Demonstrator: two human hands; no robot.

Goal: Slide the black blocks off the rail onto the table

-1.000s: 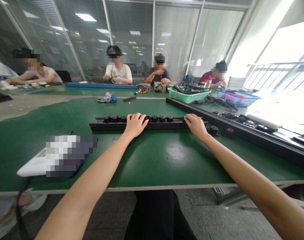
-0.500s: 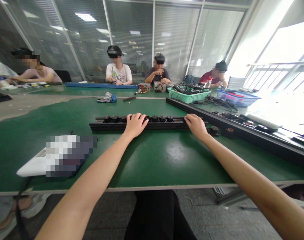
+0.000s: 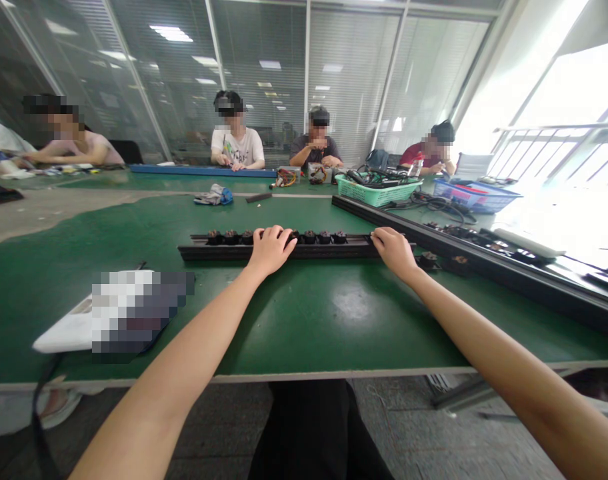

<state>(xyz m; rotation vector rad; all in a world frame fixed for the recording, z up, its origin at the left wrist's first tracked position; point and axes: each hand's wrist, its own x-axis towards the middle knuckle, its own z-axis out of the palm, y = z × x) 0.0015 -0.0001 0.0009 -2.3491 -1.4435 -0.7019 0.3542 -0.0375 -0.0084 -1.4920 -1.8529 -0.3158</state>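
Observation:
A long black rail [image 3: 219,253] lies crosswise on the green table, with several round black socket-like modules [image 3: 310,237] seated in a row along its channel. My left hand [image 3: 273,250] is wrapped over the rail left of its middle, hiding part of the row. Close to the rail's right end, my right hand [image 3: 391,247] curls over the channel with thumb and fingers together. Whether a small part is between those fingertips is hidden. Just right of that hand, a loose module [image 3: 428,260] lies on the table.
A longer black rail [image 3: 484,257] runs diagonally on the right, with more modules beyond it. Farther back stand a green basket [image 3: 377,195] of cables and a blue basket [image 3: 477,198]. A glove [image 3: 215,195] lies left of them. A white object [image 3: 74,327] is front left. People sit opposite.
My right hand has shifted very slightly right along the rail. My left hand and the rail have stayed put.

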